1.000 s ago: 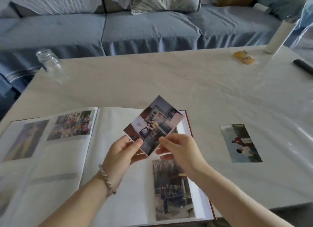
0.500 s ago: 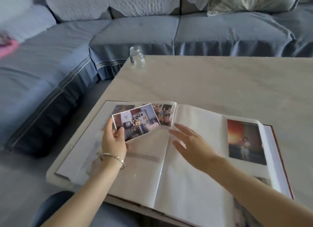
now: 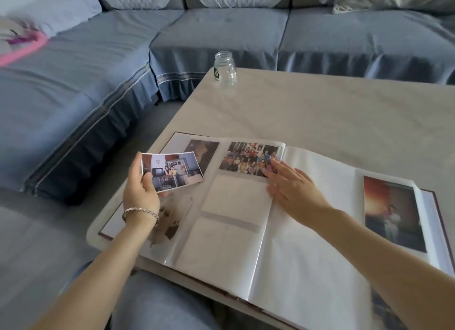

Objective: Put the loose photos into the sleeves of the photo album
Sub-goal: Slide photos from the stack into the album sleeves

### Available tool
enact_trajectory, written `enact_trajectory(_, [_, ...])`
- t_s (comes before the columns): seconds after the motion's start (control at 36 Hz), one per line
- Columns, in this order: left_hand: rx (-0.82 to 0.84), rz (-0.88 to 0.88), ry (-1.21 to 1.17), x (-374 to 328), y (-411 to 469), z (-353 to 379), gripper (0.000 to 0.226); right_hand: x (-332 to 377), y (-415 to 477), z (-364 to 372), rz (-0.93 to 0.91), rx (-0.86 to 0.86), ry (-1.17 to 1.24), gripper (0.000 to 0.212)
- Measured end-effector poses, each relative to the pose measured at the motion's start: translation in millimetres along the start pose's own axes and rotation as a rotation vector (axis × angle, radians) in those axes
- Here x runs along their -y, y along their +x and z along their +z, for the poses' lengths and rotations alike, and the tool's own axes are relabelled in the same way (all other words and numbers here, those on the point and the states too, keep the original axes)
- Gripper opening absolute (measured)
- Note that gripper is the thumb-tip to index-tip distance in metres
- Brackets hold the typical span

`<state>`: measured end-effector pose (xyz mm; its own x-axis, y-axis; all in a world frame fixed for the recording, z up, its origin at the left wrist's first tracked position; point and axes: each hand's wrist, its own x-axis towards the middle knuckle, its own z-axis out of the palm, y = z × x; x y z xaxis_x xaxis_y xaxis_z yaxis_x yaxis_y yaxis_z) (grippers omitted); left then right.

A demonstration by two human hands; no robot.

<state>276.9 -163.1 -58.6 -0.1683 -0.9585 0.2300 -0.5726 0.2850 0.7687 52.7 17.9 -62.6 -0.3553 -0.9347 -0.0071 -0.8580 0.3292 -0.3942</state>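
Left hand (image 3: 141, 190) pinches the loose photo (image 3: 172, 171) at its left end, thumb on the face, holding it over the left page. Right hand (image 3: 294, 189) lies flat and relaxed, fingers straight, on the photo album (image 3: 307, 231), fingertips touching a group photo (image 3: 251, 158) already sleeved. Between the two hands sits an empty sleeve (image 3: 236, 198). This looks like the lining-up step: photo in hand, pocket chosen. Next, I'd say, the right fingers must lift the plastic at the sleeve's opening, though which side opens I can't tell, while the left slides the photo in square. Beyond the hands, a glass jar (image 3: 225, 68) stands on the table (image 3: 320, 103).
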Motion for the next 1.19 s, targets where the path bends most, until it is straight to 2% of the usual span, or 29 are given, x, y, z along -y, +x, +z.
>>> enact_trajectory(0.19, [0.161, 0.032, -0.091, 15, 6, -4, 0.044, -1, 2, 2, 0.001, 0.003, -0.005, 0.045])
enact_trajectory(0.36, [0.484, -0.049, -0.076, 29, 15, -15, 0.044, -3, 2, 3, -0.004, -0.001, -0.002, 0.044])
enact_trajectory(0.47, [0.534, -0.164, -0.068, 30, 24, -20, 0.043, -4, 3, 3, -0.007, 0.006, -0.002, 0.044])
enact_trajectory(0.58, [0.555, -0.192, -0.063, 20, 28, -16, 0.039, -4, 3, 2, -0.005, 0.009, 0.012, 0.043])
enact_trajectory(0.67, [0.660, -0.176, -0.032, 9, 28, -7, 0.037, -5, 4, 2, -0.009, 0.011, 0.013, 0.043])
enact_trajectory(0.75, [0.794, -0.234, -0.049, -4, 24, 2, 0.036, -5, 4, 3, -0.010, 0.014, 0.023, 0.043])
enact_trajectory(0.83, [0.858, -0.229, -0.008, -9, 22, 9, 0.030, -6, 5, 1, -0.016, 0.024, 0.021, 0.043])
enact_trajectory(0.94, [0.865, -0.212, 0.031, -12, 21, 9, 0.023, -9, 4, -2, -0.020, 0.040, 0.002, 0.043])
enact_trajectory(1.03, [0.761, -0.243, 0.010, -10, 20, 9, 0.020, -8, 5, -1, -0.015, 0.040, -0.016, 0.043])
enact_trajectory(1.19, [0.608, -0.543, -0.261, -13, 7, 15, 0.018, -6, 10, 2, -0.014, 0.051, -0.024, 0.043])
